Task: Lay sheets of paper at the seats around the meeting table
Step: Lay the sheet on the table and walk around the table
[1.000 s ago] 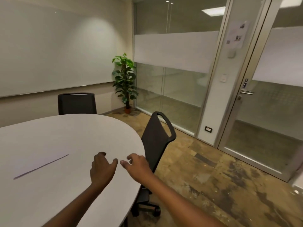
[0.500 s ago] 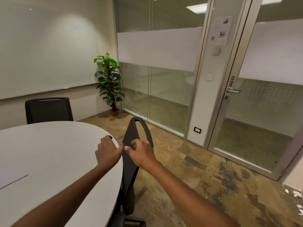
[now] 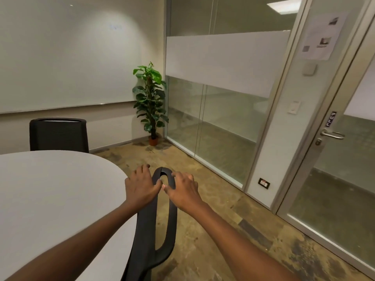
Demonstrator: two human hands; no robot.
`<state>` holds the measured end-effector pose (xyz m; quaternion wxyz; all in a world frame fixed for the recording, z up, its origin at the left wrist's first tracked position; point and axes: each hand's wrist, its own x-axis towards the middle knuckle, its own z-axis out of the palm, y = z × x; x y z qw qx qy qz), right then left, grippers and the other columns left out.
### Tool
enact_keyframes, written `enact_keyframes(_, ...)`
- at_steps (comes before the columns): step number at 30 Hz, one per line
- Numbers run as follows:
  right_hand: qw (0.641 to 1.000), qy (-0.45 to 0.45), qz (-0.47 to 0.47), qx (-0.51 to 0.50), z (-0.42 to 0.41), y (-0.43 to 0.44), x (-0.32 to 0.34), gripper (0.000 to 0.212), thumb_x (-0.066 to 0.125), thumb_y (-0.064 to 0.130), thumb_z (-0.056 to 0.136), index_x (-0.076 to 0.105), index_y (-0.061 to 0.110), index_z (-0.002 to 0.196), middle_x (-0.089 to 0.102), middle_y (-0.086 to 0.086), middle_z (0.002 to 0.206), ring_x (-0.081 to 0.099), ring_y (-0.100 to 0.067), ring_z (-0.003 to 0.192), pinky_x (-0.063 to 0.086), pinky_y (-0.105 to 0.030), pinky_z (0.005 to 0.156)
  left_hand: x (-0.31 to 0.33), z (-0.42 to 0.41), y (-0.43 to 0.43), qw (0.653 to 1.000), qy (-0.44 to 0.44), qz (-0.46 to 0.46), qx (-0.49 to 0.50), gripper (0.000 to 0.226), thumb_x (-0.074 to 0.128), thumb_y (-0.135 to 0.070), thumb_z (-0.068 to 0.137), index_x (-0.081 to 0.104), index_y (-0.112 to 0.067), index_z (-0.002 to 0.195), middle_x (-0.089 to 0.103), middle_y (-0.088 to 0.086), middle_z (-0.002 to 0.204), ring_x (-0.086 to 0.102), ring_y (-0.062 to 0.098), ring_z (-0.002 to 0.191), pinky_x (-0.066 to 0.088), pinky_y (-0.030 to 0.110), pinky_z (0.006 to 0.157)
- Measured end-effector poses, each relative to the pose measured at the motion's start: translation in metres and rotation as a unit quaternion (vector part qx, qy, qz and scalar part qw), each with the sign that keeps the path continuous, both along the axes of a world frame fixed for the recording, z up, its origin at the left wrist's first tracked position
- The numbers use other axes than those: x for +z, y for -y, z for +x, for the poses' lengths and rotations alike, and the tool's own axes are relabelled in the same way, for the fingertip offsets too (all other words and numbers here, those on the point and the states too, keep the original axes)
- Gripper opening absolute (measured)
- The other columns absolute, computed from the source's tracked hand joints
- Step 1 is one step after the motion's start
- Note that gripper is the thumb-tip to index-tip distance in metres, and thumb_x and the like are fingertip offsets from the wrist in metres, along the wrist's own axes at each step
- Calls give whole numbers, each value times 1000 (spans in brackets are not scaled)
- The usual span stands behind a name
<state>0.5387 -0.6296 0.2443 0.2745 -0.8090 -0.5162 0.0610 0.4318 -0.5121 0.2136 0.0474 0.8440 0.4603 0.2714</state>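
The person has turned from the white surface (image 3: 50,195) to the near chair (image 3: 154,226). Left hand (image 3: 140,187) and right hand (image 3: 183,190) now rest on its top, fingers loosely curled, gripping nothing firmly. The sheet seen earlier is out of view — likely repositioning a seat.

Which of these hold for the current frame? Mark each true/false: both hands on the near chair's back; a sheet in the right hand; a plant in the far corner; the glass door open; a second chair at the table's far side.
1. Both hands are on the near chair's back. True: the left hand and right hand rest on the top of the near chair.
2. The right hand holds a sheet. False: no paper shows in either hand.
3. A potted plant stands in the far corner. True.
4. The glass door is open. False: it is closed.
5. A second chair stands at the far side of the table. True.
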Motion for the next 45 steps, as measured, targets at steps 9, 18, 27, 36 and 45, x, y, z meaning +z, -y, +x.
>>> enact_keyframes(9, 997, 15, -17, 76, 163, -117, -24, 69, 48, 55, 88, 34, 17, 143, 35, -7, 151, 10, -28, 146, 22, -47, 115, -24, 114, -86, 995, -29, -13, 99, 73, 33, -65, 76, 45, -17, 129, 56, 7, 130, 53, 29, 116, 45, 48, 88)
enact_keyframes(18, 970, 58, -15, 234, 265, -259, -12, 66, 49, 51, 91, 34, 14, 144, 37, -9, 150, 16, -29, 144, 25, -46, 112, -14, 192, -161, 971, -60, -7, 232, 76, 32, -68, 76, 42, -18, 133, 53, 6, 134, 51, 29, 120, 45, 48, 92)
enact_keyframes(27, 930, 31, 12, 365, 253, -407, -21, 61, 54, 52, 89, 42, 20, 139, 41, -9, 148, 26, -28, 141, 31, -43, 110, -24, 189, -254, 925, -89, -51, 365, 78, 30, -68, 79, 34, -18, 140, 40, 5, 146, 41, 30, 129, 37, 48, 99)
enact_keyframes(36, 872, 23, 47, 488, 195, -553, -15, 55, 54, 51, 90, 48, 22, 136, 52, -7, 137, 40, -26, 130, 37, -38, 104, -26, 157, -353, 870, -91, -69, 481, 74, 29, -66, 80, 34, -19, 137, 39, 4, 146, 37, 31, 132, 31, 52, 100)
enact_keyframes(45, 761, -12, 33, 648, 100, -667, -27, 51, 57, 45, 90, 51, 19, 133, 48, -7, 143, 23, -27, 143, 29, -47, 110, -29, 95, -408, 770, -111, -91, 622, 71, 30, -60, 83, 31, -16, 139, 34, 7, 149, 28, 34, 137, 27, 54, 102)
